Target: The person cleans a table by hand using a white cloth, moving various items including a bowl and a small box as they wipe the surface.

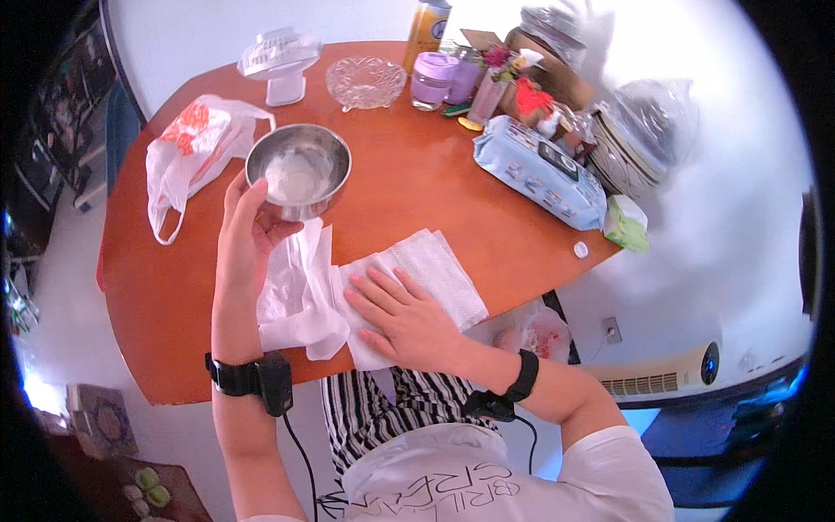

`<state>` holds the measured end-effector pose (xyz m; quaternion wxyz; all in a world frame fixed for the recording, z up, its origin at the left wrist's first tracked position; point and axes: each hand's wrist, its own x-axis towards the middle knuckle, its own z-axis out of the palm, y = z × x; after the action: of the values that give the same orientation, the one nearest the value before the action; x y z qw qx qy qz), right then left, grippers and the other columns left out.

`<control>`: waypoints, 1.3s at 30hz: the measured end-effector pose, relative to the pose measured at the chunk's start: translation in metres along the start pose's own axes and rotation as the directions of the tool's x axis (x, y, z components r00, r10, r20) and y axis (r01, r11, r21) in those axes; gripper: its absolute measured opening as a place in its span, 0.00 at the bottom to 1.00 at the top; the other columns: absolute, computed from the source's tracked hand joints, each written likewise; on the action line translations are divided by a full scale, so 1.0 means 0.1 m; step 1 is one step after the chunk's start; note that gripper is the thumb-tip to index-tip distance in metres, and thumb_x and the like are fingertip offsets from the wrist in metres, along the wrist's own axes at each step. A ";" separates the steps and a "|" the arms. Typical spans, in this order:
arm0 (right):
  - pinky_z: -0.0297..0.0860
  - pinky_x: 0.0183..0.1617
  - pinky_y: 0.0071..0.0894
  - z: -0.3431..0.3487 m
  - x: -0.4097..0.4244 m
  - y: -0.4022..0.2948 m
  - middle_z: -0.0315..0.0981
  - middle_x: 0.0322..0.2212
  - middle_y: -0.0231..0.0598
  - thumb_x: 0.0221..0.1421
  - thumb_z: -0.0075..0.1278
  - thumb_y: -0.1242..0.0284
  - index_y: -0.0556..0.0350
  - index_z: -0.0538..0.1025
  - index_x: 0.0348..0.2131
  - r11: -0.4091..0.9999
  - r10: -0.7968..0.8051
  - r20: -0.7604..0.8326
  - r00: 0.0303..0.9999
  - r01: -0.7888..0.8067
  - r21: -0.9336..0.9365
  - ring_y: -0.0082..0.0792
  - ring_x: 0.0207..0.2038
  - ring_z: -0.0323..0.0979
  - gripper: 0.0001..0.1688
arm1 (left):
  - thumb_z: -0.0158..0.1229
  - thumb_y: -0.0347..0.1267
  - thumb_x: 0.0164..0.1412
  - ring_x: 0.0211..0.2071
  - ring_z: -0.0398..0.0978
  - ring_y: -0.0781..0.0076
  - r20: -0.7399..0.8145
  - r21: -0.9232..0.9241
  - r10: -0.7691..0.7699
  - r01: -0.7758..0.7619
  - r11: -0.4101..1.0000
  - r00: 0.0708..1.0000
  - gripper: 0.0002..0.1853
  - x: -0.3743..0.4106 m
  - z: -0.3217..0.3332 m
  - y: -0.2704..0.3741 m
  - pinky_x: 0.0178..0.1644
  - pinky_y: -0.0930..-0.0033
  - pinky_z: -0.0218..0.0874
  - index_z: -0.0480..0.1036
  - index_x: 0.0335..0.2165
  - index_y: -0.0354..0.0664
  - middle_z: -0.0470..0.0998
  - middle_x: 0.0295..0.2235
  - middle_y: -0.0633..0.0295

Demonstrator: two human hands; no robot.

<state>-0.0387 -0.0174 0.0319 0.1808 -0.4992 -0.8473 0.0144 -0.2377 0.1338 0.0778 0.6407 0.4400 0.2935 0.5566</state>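
Observation:
My left hand (pixel 251 212) holds a shiny metal bowl (pixel 331 150) by its near left side, raised above the table and tilted so that its inside faces me. Inside the bowl the bottom looks pale; I cannot tell whether that is a reflection or contents. Flat on a stack of white paper towels (pixel 450 280) rests my right hand (pixel 401 313), fingers spread and gripping nothing. Between my two arms lies a crumpled white paper towel (pixel 306 326), which touches the stack's left side.
A white plastic bag (pixel 196 150) lies left on the wooden table (pixel 404 176). Along the back stand a small white fan (pixel 284 62), a cut-glass bowl (pixel 365 81) and a purple-lidded jar (pixel 434 78). A blue wipes pack (pixel 538 173) and a white cap (pixel 580 249) lie right.

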 end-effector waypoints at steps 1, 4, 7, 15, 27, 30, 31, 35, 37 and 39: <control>0.50 0.66 0.48 -0.01 -0.07 0.10 0.59 0.59 0.46 0.59 0.45 0.59 0.56 0.66 0.57 1.000 0.013 -0.024 1.000 -0.013 -0.022 0.45 0.64 0.54 0.31 | 0.50 0.41 0.64 0.35 0.77 0.74 0.036 0.002 -0.013 0.013 1.000 0.999 0.29 -0.02 0.04 0.00 0.36 0.71 0.74 0.55 0.58 0.39 0.74 0.41 0.58; 0.50 0.66 0.49 -0.13 -0.51 0.86 0.62 0.58 0.46 0.60 0.45 0.59 0.56 0.67 0.56 0.980 0.184 -0.090 0.979 -0.190 -0.059 0.43 0.63 0.56 0.30 | 0.47 0.41 0.65 0.35 0.77 0.73 0.133 0.032 -0.057 0.053 0.998 0.989 0.26 -0.06 0.12 0.00 0.36 0.70 0.74 0.56 0.57 0.40 0.75 0.41 0.57; 0.50 0.65 0.53 -0.42 -0.97 1.60 0.61 0.59 0.46 0.60 0.43 0.58 0.57 0.66 0.57 0.813 0.445 -0.213 0.870 -0.493 -0.312 0.47 0.63 0.56 0.31 | 0.47 0.41 0.65 0.36 0.78 0.72 0.221 0.017 -0.128 0.128 0.992 0.967 0.26 -0.05 0.18 -0.06 0.37 0.69 0.74 0.57 0.56 0.40 0.75 0.41 0.57; 0.46 0.68 0.50 -0.13 -0.38 0.31 0.56 0.62 0.45 0.61 0.42 0.55 0.55 0.64 0.60 0.981 0.165 0.041 0.985 -0.160 -0.110 0.45 0.65 0.52 0.34 | 0.46 0.44 0.66 0.40 0.77 0.74 0.308 0.351 -0.391 0.279 0.894 0.867 0.22 0.15 0.79 0.11 0.46 0.66 0.71 0.63 0.53 0.45 0.75 0.43 0.62; 0.48 0.67 0.45 -0.51 -0.88 1.43 0.61 0.59 0.40 0.61 0.42 0.57 0.51 0.68 0.56 0.918 0.326 -0.176 0.929 -0.356 -0.174 0.41 0.64 0.55 0.29 | 0.47 0.26 0.59 0.35 0.74 0.61 0.332 0.398 -0.488 0.349 0.848 0.808 0.16 1.38 1.05 -0.88 0.45 0.51 0.73 0.60 0.46 0.35 0.70 0.37 0.54; 0.47 0.68 0.45 -0.49 -0.88 1.44 0.61 0.60 0.40 0.61 0.41 0.57 0.50 0.67 0.57 0.903 0.329 -0.184 0.926 -0.366 -0.224 0.41 0.64 0.55 0.30 | 0.47 0.25 0.59 0.35 0.74 0.60 0.318 0.311 -0.468 0.376 0.873 0.824 0.15 1.59 1.07 -1.10 0.46 0.51 0.73 0.59 0.45 0.35 0.70 0.36 0.52; 0.47 0.68 0.45 -0.49 -0.88 1.44 0.61 0.60 0.40 0.61 0.41 0.57 0.50 0.67 0.57 0.905 0.329 -0.186 0.926 -0.366 -0.218 0.41 0.64 0.55 0.30 | 0.47 0.25 0.59 0.35 0.74 0.59 0.329 0.282 -0.473 0.393 0.875 0.818 0.15 1.63 1.10 -1.16 0.46 0.51 0.73 0.59 0.45 0.35 0.70 0.37 0.52; 0.47 0.68 0.46 -0.53 -0.86 1.42 0.61 0.59 0.40 0.61 0.41 0.57 0.50 0.67 0.58 0.912 0.322 -0.191 0.927 -0.358 -0.202 0.41 0.64 0.54 0.30 | 0.47 0.24 0.59 0.35 0.74 0.59 0.345 0.239 -0.435 0.371 0.897 0.831 0.15 1.80 1.18 -1.30 0.45 0.52 0.74 0.59 0.45 0.35 0.69 0.38 0.51; 0.47 0.68 0.46 -0.53 -0.85 1.41 0.61 0.60 0.39 0.61 0.42 0.57 0.49 0.66 0.58 0.910 0.324 -0.190 0.927 -0.360 -0.205 0.42 0.64 0.54 0.30 | 0.51 0.27 0.59 0.39 0.74 0.57 0.308 0.255 -0.467 0.401 0.880 0.828 0.22 1.76 1.30 -1.26 0.46 0.53 0.74 0.56 0.51 0.34 0.68 0.42 0.48; 0.47 0.68 0.46 -0.57 -0.83 1.41 0.61 0.59 0.40 0.61 0.41 0.56 0.50 0.67 0.58 0.910 0.327 -0.181 0.927 -0.361 -0.205 0.42 0.64 0.54 0.30 | 0.54 0.32 0.60 0.44 0.74 0.55 0.209 0.366 -0.480 0.387 0.846 0.852 0.30 1.68 1.46 -1.17 0.47 0.54 0.72 0.53 0.57 0.35 0.66 0.48 0.45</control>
<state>0.1342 -0.0260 0.0320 0.1754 -0.6585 -0.7263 -0.0898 -0.0231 0.2629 0.0569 0.7095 0.5339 0.3716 0.2709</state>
